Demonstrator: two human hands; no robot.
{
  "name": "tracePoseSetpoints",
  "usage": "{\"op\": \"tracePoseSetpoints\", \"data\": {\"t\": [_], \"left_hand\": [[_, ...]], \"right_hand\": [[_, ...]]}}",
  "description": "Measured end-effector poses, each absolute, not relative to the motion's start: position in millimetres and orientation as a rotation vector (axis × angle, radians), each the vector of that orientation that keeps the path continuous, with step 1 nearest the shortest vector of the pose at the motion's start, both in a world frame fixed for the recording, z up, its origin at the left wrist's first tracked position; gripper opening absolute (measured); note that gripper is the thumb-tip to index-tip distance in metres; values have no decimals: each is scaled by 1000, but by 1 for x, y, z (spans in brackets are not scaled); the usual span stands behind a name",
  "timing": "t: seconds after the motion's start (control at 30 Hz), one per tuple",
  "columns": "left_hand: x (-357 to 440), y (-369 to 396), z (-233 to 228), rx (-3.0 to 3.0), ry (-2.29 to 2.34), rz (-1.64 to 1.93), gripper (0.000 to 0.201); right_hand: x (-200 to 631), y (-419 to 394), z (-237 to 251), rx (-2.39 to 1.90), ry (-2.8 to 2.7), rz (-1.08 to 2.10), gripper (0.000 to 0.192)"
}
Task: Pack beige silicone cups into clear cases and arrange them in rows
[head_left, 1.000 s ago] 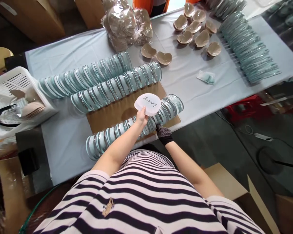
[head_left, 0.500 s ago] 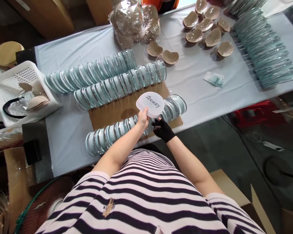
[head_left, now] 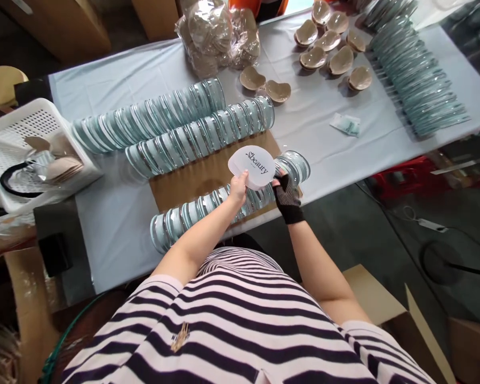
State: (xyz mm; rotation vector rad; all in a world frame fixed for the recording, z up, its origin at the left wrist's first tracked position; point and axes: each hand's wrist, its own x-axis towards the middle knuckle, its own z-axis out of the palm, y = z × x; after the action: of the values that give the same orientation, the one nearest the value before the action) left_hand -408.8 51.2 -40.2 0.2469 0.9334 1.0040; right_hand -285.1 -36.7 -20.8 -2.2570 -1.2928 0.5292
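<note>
A white rounded card (head_left: 253, 166) printed with the word "beauty" is tilted above the nearest row of clear packages (head_left: 192, 216). My bare left hand (head_left: 238, 190) pinches its lower left edge, thumb on the printed face. At the card's right edge is my right hand (head_left: 287, 193), in a black fingerless glove, its fingers curled against that edge. Under the card lie part of the row and a brown cardboard sheet (head_left: 176, 184). Beyond it, two more rows of clear packages (head_left: 200, 140) stand on edge.
A white basket (head_left: 36, 114) with beige pieces stands at the left. Bagged beige pieces (head_left: 210, 32), several loose beige cups (head_left: 341, 60) and a small packet (head_left: 346, 124) lie across the table. More clear packages (head_left: 420, 80) line the right. An open carton (head_left: 378, 298) is below.
My right hand has moved right and slightly up, to the card's right edge. My left hand and the card have shifted a little right and up in view.
</note>
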Motion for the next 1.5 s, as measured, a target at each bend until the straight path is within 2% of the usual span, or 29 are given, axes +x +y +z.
{"op": "tracePoseSetpoints", "data": {"t": [0.13,0.2,0.27,0.33,0.43,0.5,0.67,0.93,1.17,1.3,1.5], "left_hand": [[-433,42,-40,355,964,990,15],[-442,39,-41,381,1003,967,12],[-447,37,-41,369,1008,928,11],[-448,38,-40,322,995,909,14],[-450,49,-37,233,994,955,22],[-453,59,-36,174,1008,972,28],[-456,72,-39,84,1054,912,35],[-456,67,-42,136,1007,935,34],[-457,64,-42,139,1000,942,31],[-458,64,-42,148,985,945,27],[-457,62,-43,165,1000,974,28]], "right_hand": [[-310,-25,-11,-2171,-1303,350,63],[-331,-25,-8,-2140,-1399,300,57],[-347,-28,-7,-2142,-1382,381,48],[-353,-36,-8,-2187,-1227,486,47],[-346,-68,-9,-2380,-981,377,52],[-339,-103,-10,-2501,-1028,311,50],[-349,-169,-23,-2518,-1493,571,41],[-366,-85,-21,-2776,-1609,933,39],[-373,-80,-31,-2704,-1643,697,40],[-377,-62,-48,-2652,-1664,760,39],[-364,-59,-47,-2320,-1368,1289,30]]}}
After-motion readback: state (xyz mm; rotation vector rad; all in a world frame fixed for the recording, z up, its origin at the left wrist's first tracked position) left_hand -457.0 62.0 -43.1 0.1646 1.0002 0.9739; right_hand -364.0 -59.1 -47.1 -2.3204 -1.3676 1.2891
